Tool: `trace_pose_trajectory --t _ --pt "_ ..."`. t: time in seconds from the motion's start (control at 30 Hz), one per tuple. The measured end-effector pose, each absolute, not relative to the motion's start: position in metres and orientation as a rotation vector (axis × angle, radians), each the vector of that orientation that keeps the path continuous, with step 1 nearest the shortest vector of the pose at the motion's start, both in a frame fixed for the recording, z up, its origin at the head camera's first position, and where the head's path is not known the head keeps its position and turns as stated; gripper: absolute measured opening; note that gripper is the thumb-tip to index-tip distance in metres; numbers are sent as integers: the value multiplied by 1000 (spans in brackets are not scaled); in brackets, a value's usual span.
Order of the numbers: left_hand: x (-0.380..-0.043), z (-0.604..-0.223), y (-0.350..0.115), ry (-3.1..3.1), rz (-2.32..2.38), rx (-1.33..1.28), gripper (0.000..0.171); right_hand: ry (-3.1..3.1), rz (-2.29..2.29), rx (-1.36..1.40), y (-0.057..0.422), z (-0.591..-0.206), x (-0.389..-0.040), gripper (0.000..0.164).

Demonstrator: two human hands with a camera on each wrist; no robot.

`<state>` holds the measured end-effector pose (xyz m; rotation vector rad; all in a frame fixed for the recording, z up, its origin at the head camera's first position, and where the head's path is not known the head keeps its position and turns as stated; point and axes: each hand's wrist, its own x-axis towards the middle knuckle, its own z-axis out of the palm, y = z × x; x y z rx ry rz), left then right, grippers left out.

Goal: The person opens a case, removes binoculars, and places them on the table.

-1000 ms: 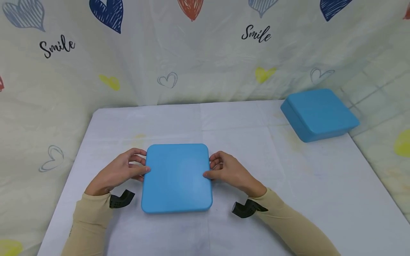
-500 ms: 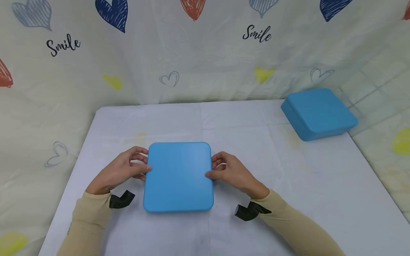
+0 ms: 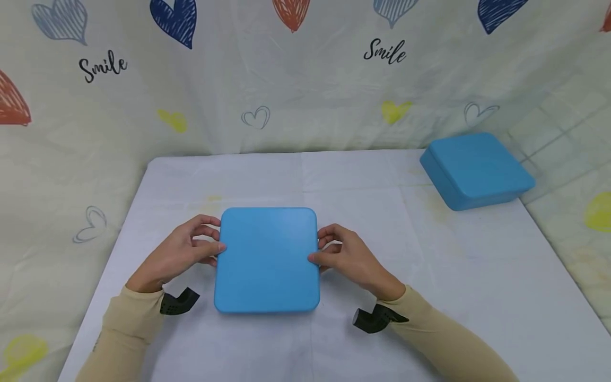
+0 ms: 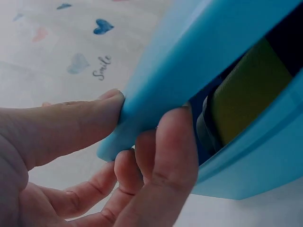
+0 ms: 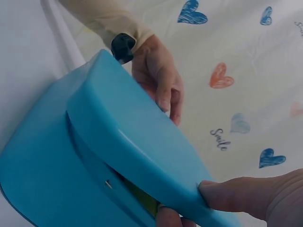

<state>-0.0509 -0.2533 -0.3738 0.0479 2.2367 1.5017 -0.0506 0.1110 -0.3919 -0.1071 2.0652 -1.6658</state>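
Note:
A light blue square box sits on the table in front of me, its rounded lid [image 3: 267,260] seen from above in the head view. Along the lid's left edge, my left hand [image 3: 179,252] pinches the rim, thumb on top and fingers underneath. My right hand [image 3: 350,260] grips the right edge the same way. Both wrist views show a gap between the lid [image 4: 161,80] and the box body [image 5: 52,156]. Through that gap an olive-green item [image 4: 251,94] shows beside a dark interior; its kind is mostly hidden.
A second blue box [image 3: 479,170], closed on the sides that show, lies at the table's far right corner. White cloth covers the table [image 3: 429,297]. Behind hangs a pale curtain [image 3: 324,79] printed with hearts and "Smile". Black cameras are strapped to both wrists.
The lid and both hands have shifted slightly upward and right in the head view. Both hands keep their grip. The head camera's view has turned a little; the second box stays in place.

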Motion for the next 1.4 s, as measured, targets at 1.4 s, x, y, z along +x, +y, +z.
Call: trace_pose_trajectory --t 1.4 --pt "-121 -348 -264 2288 1634 32 72 2149 -1776 -145 98 -366 -134 48"
